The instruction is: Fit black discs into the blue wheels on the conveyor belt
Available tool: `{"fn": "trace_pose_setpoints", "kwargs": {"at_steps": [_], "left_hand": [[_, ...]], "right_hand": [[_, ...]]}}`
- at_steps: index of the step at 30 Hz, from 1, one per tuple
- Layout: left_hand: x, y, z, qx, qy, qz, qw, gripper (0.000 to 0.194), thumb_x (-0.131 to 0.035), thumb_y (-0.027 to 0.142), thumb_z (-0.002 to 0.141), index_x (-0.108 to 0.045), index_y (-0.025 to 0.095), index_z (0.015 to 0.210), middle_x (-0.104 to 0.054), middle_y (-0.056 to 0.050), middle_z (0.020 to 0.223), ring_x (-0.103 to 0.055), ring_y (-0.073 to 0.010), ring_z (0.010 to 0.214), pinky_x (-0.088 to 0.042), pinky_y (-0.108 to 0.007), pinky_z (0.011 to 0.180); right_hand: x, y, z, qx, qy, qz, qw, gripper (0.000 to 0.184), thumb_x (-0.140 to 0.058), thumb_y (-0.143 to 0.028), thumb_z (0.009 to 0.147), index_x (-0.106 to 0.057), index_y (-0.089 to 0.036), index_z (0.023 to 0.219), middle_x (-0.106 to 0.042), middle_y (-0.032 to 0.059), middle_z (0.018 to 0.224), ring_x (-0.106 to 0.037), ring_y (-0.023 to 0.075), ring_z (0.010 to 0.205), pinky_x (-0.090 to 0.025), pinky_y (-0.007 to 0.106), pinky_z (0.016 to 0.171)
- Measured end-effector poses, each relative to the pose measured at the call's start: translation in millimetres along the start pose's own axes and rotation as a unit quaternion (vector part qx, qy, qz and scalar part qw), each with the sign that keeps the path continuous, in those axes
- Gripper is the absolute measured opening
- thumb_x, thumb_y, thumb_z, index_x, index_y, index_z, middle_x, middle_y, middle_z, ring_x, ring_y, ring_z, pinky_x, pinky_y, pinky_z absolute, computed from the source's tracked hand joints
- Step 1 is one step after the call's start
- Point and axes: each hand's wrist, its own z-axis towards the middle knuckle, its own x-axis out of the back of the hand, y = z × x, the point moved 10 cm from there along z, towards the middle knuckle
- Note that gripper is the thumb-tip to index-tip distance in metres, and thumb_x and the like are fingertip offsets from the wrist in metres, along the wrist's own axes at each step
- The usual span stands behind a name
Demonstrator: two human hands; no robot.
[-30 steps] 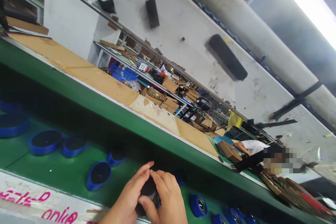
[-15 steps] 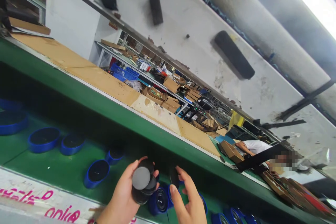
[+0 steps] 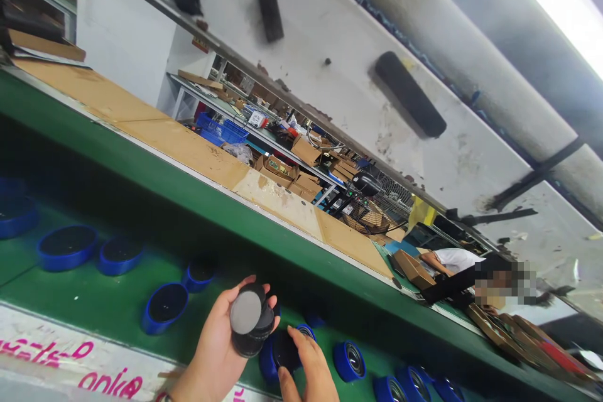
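My left hand [image 3: 211, 342], palm up, is closed around several thin black discs [image 3: 257, 326]; the top one shows a grey face [image 3: 245, 312]. Just to its right, my right hand [image 3: 313, 367] has thumb and fingers at the edges of another black disc [image 3: 286, 350]. That disc lies over a blue round housing [image 3: 266, 361], whose centre it hides. Further right, a blue housing [image 3: 349, 361] shows a black ringed centre. On the left, other blue housings [image 3: 164, 308] have flat black tops.
The housings stand on a green conveyor belt [image 3: 113, 301] with a pale front edge [image 3: 56, 367] bearing pink writing. Cardboard [image 3: 188, 157] lines the far ledge. A grey shelf panel [image 3: 330, 94] hangs overhead. Another person [image 3: 455, 260] works at the far right.
My right hand has moved left and down, bringing its black disc onto a blue housing. The housings left of my hands have shifted slightly left in view. My left hand still holds its discs.
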Motion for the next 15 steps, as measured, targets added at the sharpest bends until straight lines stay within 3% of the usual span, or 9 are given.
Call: {"fn": "trace_pose_setpoints", "kwargs": {"at_steps": [7, 15], "left_hand": [[3.3, -3.2, 3.4, 0.012, 0.009, -0.002, 1.000, 0.044, -0.057, 0.030, 0.077, -0.050, 0.021, 0.119, -0.064, -0.015, 0.108, -0.061, -0.0344, 0.099, -0.046, -0.050, 0.086], [4.4, -2.4, 3.6, 0.003, 0.005, 0.006, 1.000, 0.043, -0.056, 0.030, 0.078, -0.051, 0.021, 0.119, -0.064, -0.015, 0.108, -0.062, -0.0324, 0.097, -0.047, -0.048, 0.084]], "right_hand": [[-6.2, -3.5, -1.3, -0.014, -0.042, -0.060, 0.997, 0.056, -0.057, -0.019, 0.068, -0.053, -0.025, 0.124, -0.057, 0.0018, 0.126, -0.046, 0.0310, 0.121, -0.041, 0.050, 0.100], [-12.2, -14.3, 1.5, 0.015, -0.058, -0.084, 0.995, 0.058, -0.057, -0.019, 0.069, -0.050, -0.026, 0.126, -0.055, 0.0006, 0.127, -0.045, 0.0313, 0.122, -0.043, 0.051, 0.097]]}}
